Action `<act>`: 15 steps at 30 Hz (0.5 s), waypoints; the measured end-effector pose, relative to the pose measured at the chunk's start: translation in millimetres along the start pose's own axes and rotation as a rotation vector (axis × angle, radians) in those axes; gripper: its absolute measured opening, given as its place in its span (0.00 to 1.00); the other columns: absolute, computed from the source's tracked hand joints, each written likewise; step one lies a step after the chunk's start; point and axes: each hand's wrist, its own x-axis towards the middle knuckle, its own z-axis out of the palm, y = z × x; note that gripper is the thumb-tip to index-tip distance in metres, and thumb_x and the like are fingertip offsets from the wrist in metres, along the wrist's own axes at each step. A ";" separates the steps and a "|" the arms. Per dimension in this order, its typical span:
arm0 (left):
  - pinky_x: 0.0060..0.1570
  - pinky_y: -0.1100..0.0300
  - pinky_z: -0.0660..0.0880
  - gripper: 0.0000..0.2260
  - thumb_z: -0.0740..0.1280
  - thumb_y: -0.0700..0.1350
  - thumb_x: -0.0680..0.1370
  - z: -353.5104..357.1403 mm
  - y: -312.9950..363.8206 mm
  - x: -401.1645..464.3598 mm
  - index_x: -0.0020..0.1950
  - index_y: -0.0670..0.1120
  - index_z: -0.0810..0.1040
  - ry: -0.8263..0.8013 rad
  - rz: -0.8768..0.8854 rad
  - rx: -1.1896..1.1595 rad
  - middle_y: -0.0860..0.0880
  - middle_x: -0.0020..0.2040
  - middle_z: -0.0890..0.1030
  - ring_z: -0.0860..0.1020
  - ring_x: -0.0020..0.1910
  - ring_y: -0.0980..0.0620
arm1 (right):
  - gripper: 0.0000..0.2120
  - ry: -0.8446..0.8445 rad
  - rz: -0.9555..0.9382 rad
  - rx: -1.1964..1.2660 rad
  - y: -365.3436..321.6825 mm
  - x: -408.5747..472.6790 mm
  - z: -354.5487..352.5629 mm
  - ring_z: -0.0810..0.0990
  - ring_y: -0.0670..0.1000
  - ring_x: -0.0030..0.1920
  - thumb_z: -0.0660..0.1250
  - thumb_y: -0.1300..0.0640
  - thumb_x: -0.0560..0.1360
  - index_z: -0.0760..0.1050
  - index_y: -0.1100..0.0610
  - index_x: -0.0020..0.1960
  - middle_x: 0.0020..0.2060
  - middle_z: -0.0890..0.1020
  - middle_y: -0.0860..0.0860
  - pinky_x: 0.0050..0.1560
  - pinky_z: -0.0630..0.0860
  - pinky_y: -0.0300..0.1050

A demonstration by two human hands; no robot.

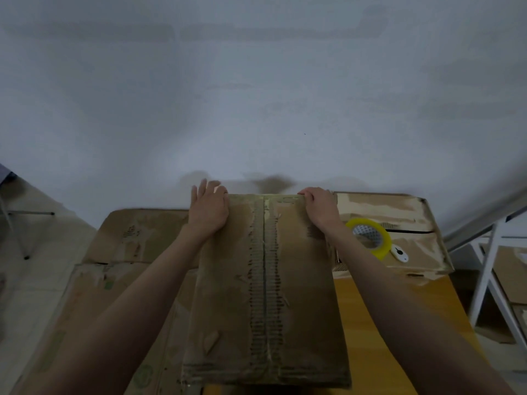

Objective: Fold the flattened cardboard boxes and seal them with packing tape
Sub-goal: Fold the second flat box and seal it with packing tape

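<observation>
A worn brown cardboard box (265, 295) stands in front of me on the yellow table, its top flaps meeting in a torn centre seam. My left hand (209, 208) lies flat on the far left corner of the top, fingers spread over the edge. My right hand (319, 205) curls its fingers over the far right edge of the same box. A roll of yellow packing tape (370, 239) lies on a second cardboard box (410, 220) to the right, beside a small white cutter (399, 253).
Flattened cardboard sheets (128, 238) lie stacked at the left of the yellow table (379, 317). A white wall rises straight behind. A white metal frame (487, 266) with more cardboard stands at the right, and thin metal legs (22, 238) at the left.
</observation>
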 end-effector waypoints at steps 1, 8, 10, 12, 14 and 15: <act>0.76 0.47 0.53 0.17 0.50 0.47 0.86 -2.6 7.1 5.0 0.67 0.47 0.74 -0.025 0.066 0.017 0.45 0.71 0.72 0.64 0.74 0.44 | 0.16 -0.006 -0.034 -0.041 -3.6 2.1 0.0 0.78 0.57 0.60 0.56 0.61 0.83 0.82 0.59 0.58 0.57 0.84 0.55 0.62 0.69 0.46; 0.67 0.47 0.62 0.18 0.49 0.53 0.85 17.4 45.8 0.0 0.75 0.58 0.66 -0.100 0.318 0.080 0.49 0.68 0.73 0.71 0.64 0.42 | 0.15 -0.104 -0.025 -0.038 -12.8 -2.8 8.4 0.69 0.59 0.62 0.58 0.53 0.84 0.80 0.45 0.64 0.50 0.76 0.51 0.60 0.67 0.51; 0.66 0.48 0.62 0.18 0.51 0.52 0.85 13.8 45.5 3.3 0.74 0.57 0.68 -0.115 0.305 0.054 0.49 0.68 0.73 0.71 0.64 0.43 | 0.15 -0.126 -0.015 -0.038 -17.9 0.0 8.1 0.69 0.60 0.65 0.58 0.54 0.84 0.80 0.45 0.63 0.56 0.79 0.53 0.64 0.66 0.52; 0.66 0.49 0.63 0.16 0.53 0.50 0.85 11.0 48.3 6.2 0.71 0.55 0.71 -0.133 0.296 -0.002 0.50 0.67 0.75 0.73 0.63 0.44 | 0.14 -0.133 -0.002 -0.045 -23.2 -0.5 9.8 0.70 0.58 0.66 0.58 0.52 0.83 0.81 0.45 0.61 0.59 0.80 0.53 0.65 0.66 0.53; 0.66 0.50 0.64 0.13 0.57 0.49 0.84 8.9 54.1 8.0 0.67 0.54 0.75 -0.135 0.282 -0.082 0.51 0.64 0.78 0.75 0.63 0.47 | 0.13 -0.103 0.027 -0.048 -25.3 -3.0 11.5 0.72 0.58 0.65 0.60 0.47 0.82 0.81 0.46 0.59 0.58 0.81 0.52 0.64 0.68 0.55; 0.67 0.50 0.66 0.12 0.59 0.48 0.83 7.7 56.4 8.8 0.65 0.54 0.76 -0.132 0.264 -0.134 0.52 0.63 0.79 0.76 0.62 0.49 | 0.13 -0.077 0.048 -0.047 -27.0 -3.9 12.0 0.72 0.57 0.64 0.62 0.44 0.80 0.82 0.46 0.57 0.58 0.81 0.51 0.63 0.69 0.56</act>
